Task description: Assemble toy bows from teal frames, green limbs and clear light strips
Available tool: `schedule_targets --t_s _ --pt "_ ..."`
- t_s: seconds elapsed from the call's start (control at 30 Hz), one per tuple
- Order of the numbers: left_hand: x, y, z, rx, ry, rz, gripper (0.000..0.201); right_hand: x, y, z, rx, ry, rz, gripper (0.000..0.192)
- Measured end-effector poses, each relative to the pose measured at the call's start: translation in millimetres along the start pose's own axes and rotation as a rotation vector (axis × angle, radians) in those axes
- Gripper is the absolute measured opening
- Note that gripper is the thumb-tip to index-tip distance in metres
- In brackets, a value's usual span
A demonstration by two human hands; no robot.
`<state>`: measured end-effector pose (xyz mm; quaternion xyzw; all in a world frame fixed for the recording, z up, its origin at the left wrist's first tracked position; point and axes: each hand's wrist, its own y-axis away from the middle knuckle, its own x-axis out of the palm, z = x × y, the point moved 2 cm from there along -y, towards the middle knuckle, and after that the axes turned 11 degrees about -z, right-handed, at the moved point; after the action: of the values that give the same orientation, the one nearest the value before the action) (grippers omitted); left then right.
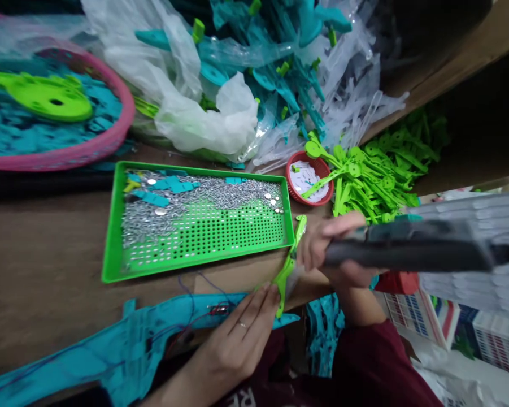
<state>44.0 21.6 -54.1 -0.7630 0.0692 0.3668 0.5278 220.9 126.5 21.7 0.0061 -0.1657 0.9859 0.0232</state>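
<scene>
My left hand (pixel 248 328), a ring on one finger, has its fingers pressed together on the lower end of a light-green plastic part (pixel 285 277). Its thumb is hidden. My right hand (pixel 322 246) is wrapped around a dark electric screwdriver (pixel 407 246), blurred by motion, with a cable at its rear. The screwdriver's tip is hidden at the fingers, close to the green part. A long teal plastic shell (pixel 139 333) with thin wires and a small metallic component lies along the table's front edge, partly under my left hand.
A green perforated tray (pixel 220 265) holds many screws, silver discs and teal pieces. Behind are a red basket (pixel 294 189) of white pieces, a heap of light-green parts (pixel 373 169), plastic bags (pixel 207 124) and teal parts (pixel 266 62). A pink basket (pixel 125 121) stands left.
</scene>
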Motion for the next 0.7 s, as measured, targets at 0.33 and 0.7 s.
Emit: schedule_targets --t_s 0.33,0.7 --pt "2.0 4 -2 -0.175 0.013 -0.037 0.036 53 -42 -66 0.0 0.019 -0.128 0.051" --pt "2.0 10 4 -0.143 0.06 0.002 0.04 59 -46 -54 -0.016 -0.018 -0.151 0.041"
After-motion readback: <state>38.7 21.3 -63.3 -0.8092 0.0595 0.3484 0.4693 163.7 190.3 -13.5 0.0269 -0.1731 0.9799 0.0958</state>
